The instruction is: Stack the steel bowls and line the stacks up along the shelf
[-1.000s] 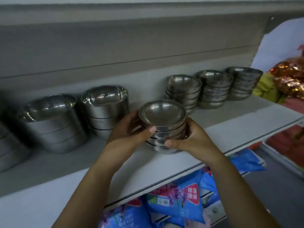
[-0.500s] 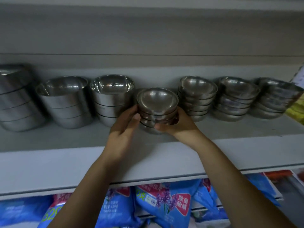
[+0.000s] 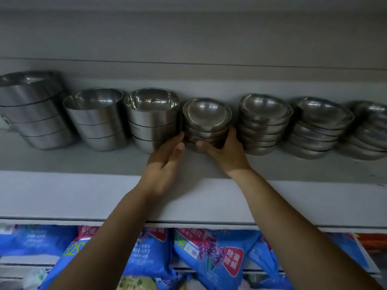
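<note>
**Bowl stack [image 3: 206, 122] held on the shelf [image 3: 83, 166]**

The right hand [image 3: 227, 156] curls thumb and fingers round the stack's base. The left hand [image 3: 165, 162], fingers straight and loose, sits at its left side. The stack stands upright at the shelf's back, mouths up.

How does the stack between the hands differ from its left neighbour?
The held stack has shallow, rounded bowls; the left stack has deeper, straight-walled ones. The held stack stands lower than the left stack. The right hand grips the held stack; the left stack is ungripped. Both are steel.
</note>
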Demonstrator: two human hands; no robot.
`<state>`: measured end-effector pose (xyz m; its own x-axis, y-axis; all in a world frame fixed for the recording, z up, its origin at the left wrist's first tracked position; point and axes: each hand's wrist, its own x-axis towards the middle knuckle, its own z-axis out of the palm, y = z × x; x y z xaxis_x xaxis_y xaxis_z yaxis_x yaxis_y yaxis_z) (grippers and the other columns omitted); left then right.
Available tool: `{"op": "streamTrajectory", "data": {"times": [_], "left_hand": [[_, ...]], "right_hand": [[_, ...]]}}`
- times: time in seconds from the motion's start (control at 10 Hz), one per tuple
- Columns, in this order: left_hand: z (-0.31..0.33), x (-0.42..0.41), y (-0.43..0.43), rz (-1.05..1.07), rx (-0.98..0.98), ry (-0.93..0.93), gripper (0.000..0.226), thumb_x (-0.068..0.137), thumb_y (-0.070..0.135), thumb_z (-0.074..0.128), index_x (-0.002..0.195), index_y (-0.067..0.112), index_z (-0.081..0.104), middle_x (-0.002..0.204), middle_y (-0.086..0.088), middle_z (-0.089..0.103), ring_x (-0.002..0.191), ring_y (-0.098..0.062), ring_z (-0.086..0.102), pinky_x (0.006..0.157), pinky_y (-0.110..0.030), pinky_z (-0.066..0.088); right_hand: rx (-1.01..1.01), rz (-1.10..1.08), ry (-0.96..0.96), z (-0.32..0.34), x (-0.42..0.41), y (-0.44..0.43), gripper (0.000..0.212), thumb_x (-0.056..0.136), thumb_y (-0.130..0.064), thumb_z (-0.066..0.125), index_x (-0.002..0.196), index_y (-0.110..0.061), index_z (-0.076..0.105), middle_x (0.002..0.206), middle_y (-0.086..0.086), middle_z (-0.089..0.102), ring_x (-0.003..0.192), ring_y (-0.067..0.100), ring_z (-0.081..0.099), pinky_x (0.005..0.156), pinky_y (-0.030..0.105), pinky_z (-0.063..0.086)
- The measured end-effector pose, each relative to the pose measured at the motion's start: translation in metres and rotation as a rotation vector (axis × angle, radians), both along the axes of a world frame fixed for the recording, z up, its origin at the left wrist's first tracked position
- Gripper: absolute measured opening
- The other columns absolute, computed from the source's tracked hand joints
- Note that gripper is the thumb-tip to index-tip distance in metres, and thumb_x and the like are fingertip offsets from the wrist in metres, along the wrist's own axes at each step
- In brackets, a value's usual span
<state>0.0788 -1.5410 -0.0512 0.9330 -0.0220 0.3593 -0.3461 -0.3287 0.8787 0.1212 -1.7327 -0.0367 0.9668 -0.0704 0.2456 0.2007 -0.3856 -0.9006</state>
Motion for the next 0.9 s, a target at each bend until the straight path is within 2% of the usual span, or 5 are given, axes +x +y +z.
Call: {"op": "streamTrajectory", "data": {"times": [0.2, 0.5, 0.6, 0.8, 0.9], "left_hand": [[-0.001, 0.001, -0.001, 0.032, 0.073, -0.016, 0.049, 0.099, 0.047, 0.047, 0.141, 0.026, 0.059, 0.145, 0.011, 0.056, 0.135, 0.003, 0.047, 0.107, -0.003, 0.029], [0.003, -0.006, -0.002, 0.002, 0.077, 0.035, 0.041, 0.105, 0.041, 0.046, 0.143, 0.029, 0.057, 0.151, 0.009, 0.051, 0.141, -0.003, 0.041, 0.113, -0.014, 0.026], [0.007, -0.008, -0.003, 0.009, 0.089, 0.063, 0.04, 0.106, 0.038, 0.047, 0.143, 0.027, 0.057, 0.151, 0.009, 0.051, 0.141, -0.004, 0.04, 0.108, -0.007, 0.023], [0.013, -0.02, 0.013, -0.047, 0.212, 0.14, 0.042, 0.104, 0.049, 0.043, 0.144, 0.038, 0.052, 0.156, 0.003, 0.045, 0.145, -0.019, 0.038, 0.112, -0.022, 0.025], [0.023, -0.03, 0.037, -0.06, 0.403, 0.166, 0.046, 0.104, 0.053, 0.04, 0.148, 0.04, 0.046, 0.156, -0.004, 0.046, 0.143, -0.027, 0.042, 0.117, -0.036, 0.033]], "right_hand": [[0.002, -0.03, -0.025, -0.003, 0.001, 0.0, 0.099, 0.072, -0.048, 0.087, 0.149, -0.014, 0.035, 0.142, 0.003, 0.058, 0.128, 0.019, 0.057, 0.092, 0.019, 0.04], [-0.057, -0.022, -0.017, 0.002, -0.009, -0.003, 0.093, 0.078, -0.055, 0.08, 0.153, -0.02, 0.037, 0.148, 0.0, 0.054, 0.135, 0.022, 0.052, 0.103, 0.026, 0.042], [-0.092, -0.042, 0.007, 0.007, -0.011, -0.002, 0.09, 0.076, -0.057, 0.081, 0.148, -0.017, 0.042, 0.145, 0.002, 0.057, 0.133, 0.023, 0.055, 0.097, 0.023, 0.042], [-0.219, -0.025, 0.037, 0.023, -0.014, -0.003, 0.078, 0.075, -0.059, 0.081, 0.139, -0.024, 0.054, 0.137, -0.003, 0.063, 0.127, 0.021, 0.059, 0.096, 0.024, 0.044], [-0.317, -0.042, 0.079, 0.031, -0.019, -0.001, 0.068, 0.078, -0.062, 0.075, 0.134, -0.026, 0.059, 0.131, -0.001, 0.067, 0.12, 0.022, 0.062, 0.09, 0.026, 0.045]]}}
